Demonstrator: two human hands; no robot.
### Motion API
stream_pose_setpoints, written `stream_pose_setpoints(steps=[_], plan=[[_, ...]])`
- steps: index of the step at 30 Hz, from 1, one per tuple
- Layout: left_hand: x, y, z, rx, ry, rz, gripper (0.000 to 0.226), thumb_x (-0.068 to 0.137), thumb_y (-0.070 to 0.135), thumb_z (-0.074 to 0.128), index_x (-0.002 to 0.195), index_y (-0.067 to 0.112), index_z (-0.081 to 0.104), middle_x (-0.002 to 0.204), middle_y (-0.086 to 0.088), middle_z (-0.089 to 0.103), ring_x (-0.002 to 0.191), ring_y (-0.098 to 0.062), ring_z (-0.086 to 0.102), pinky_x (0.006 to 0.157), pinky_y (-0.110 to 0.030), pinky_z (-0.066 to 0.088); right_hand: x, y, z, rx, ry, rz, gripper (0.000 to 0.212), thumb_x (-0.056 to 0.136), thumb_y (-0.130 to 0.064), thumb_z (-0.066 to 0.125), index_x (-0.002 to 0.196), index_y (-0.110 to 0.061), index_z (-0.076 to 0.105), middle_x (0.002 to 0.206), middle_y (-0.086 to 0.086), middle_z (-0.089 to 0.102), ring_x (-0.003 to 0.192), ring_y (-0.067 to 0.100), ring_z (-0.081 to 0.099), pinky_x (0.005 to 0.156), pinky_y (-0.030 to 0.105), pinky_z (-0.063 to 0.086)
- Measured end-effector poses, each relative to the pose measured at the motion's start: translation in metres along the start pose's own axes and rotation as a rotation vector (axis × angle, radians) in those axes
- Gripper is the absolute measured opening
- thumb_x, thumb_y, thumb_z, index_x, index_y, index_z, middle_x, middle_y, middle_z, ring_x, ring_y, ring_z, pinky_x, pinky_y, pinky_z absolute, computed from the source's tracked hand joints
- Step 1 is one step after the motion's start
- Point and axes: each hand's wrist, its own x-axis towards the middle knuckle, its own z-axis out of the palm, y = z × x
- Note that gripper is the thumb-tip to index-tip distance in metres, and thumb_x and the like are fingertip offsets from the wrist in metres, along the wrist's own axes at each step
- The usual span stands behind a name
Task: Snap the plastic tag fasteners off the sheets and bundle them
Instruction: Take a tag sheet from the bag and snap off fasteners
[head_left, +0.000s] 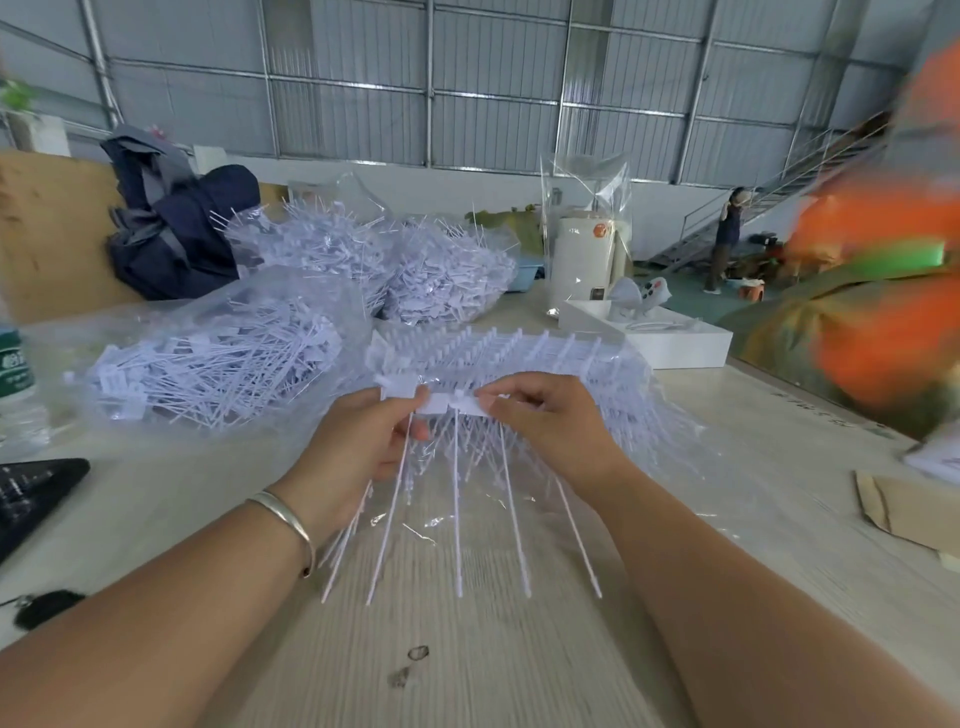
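- Head view, looking down past two bare forearms onto a pale wood-grain table (467, 649).
- Left hand (358, 441), silver bangle (288, 525) at the wrist: thumb and forefinger pinching the left end of a white sheet of tag fasteners (452, 402), other fingers curled round a few loose stems.
- Right hand (545, 421): fingertips pinching the sheet's right end, knuckles up.
- Sheet held level just above the table between both hands, thin white stems fanning down toward the near edge.
- Just behind the hands, a stack of more sheets (519, 348) lying on clear plastic wrap.
- Far left, a clear bag of loose fasteners (208, 364); behind it two more heaped bags (374, 260).
- Dark blue bundle of cloth (176, 228) at the back left, white box (670, 343) at the back right, tall cream cylinder (582, 265) beside it.
- Water bottle (15, 374) at the left edge, partly cut off.
- Blurred orange shape (872, 291) on the right, too smeared to tell.
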Motion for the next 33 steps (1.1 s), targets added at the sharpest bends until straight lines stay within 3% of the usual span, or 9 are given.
stream_pose_setpoints(steps=[3,6,8,11,15,17,20,24,33], plan=[[-0.002,-0.003,-0.002,0.112,-0.020,0.019,0.028,0.085,0.030,0.073,0.079,0.005,0.062,0.059,-0.005,0.049,0.036,-0.007,0.027,0.035,-0.016,0.021,-0.001,-0.002,0.000,0.050,-0.026,0.031,0.009,0.083,-0.007,0.072,0.090,-0.008,0.077,0.046,-0.015,0.051,0.042,0.001,0.039,0.049,0.012,0.033],[-0.002,-0.002,-0.002,0.142,0.009,0.031,0.026,0.080,0.031,0.076,0.080,0.008,0.064,0.054,0.001,0.046,0.035,-0.007,0.030,0.035,-0.016,0.023,0.001,-0.005,0.000,0.110,-0.017,0.085,0.011,0.079,-0.001,0.071,0.081,-0.010,0.078,0.068,0.009,0.069,0.060,0.013,0.058,0.063,0.020,0.047],[-0.001,-0.001,-0.001,0.145,0.020,0.048,0.022,0.076,0.026,0.080,0.071,0.012,0.064,0.051,0.006,0.051,0.035,-0.005,0.037,0.034,-0.014,0.025,0.001,-0.007,0.000,0.127,-0.024,0.099,0.012,0.078,0.001,0.069,0.078,-0.008,0.077,0.075,0.010,0.073,0.070,0.012,0.065,0.072,0.019,0.051],[-0.002,0.000,0.001,0.175,0.031,0.096,0.010,0.070,0.011,0.081,0.068,0.015,0.072,0.056,0.005,0.062,0.045,-0.004,0.052,0.039,-0.012,0.034,-0.001,-0.009,0.002,0.085,-0.064,0.130,0.011,0.074,0.000,0.069,0.071,-0.007,0.077,0.069,0.009,0.071,0.067,0.011,0.063,0.068,0.018,0.051],[0.003,-0.002,-0.010,0.550,0.207,0.243,0.008,0.071,0.012,0.078,0.075,0.010,0.072,0.073,-0.004,0.072,0.063,-0.015,0.062,0.056,-0.023,0.043,-0.002,-0.009,-0.002,0.079,-0.091,0.148,0.023,0.070,0.004,0.065,0.056,-0.012,0.074,0.059,0.004,0.068,0.063,0.008,0.063,0.064,0.018,0.050],[0.004,0.001,-0.016,0.389,0.175,0.215,0.012,0.073,0.018,0.082,0.082,0.015,0.074,0.078,0.001,0.075,0.069,-0.010,0.067,0.060,-0.022,0.046,-0.002,-0.007,-0.004,0.062,-0.085,0.140,0.018,0.074,0.001,0.067,0.062,-0.011,0.075,0.061,0.001,0.068,0.060,0.006,0.061,0.060,0.014,0.047],[0.003,0.002,-0.011,0.233,0.026,0.118,0.017,0.072,0.025,0.084,0.082,0.021,0.071,0.058,0.017,0.066,0.049,0.007,0.058,0.050,-0.016,0.041,-0.001,0.000,-0.003,-0.090,-0.057,0.132,0.009,0.081,-0.009,0.069,0.073,-0.009,0.073,0.055,-0.010,0.057,0.052,0.003,0.050,0.054,0.016,0.038],[0.005,-0.002,-0.007,0.247,0.018,0.006,0.028,0.068,0.026,0.087,0.081,0.019,0.063,0.056,0.013,0.058,0.045,-0.001,0.053,0.044,-0.017,0.039,0.002,0.005,0.002,-0.215,-0.031,0.110,0.010,0.082,-0.016,0.067,0.073,-0.014,0.062,0.057,-0.007,0.042,0.056,0.010,0.040,0.059,0.027,0.032],[0.006,-0.002,-0.008,0.124,-0.019,-0.086,0.036,0.093,0.043,0.060,0.074,0.013,0.051,0.056,-0.001,0.052,0.037,-0.009,0.039,0.035,-0.016,0.023,0.002,0.004,0.002,-0.168,-0.073,0.044,0.015,0.084,-0.011,0.066,0.074,-0.016,0.056,0.072,0.006,0.048,0.067,0.013,0.044,0.065,0.027,0.034]])
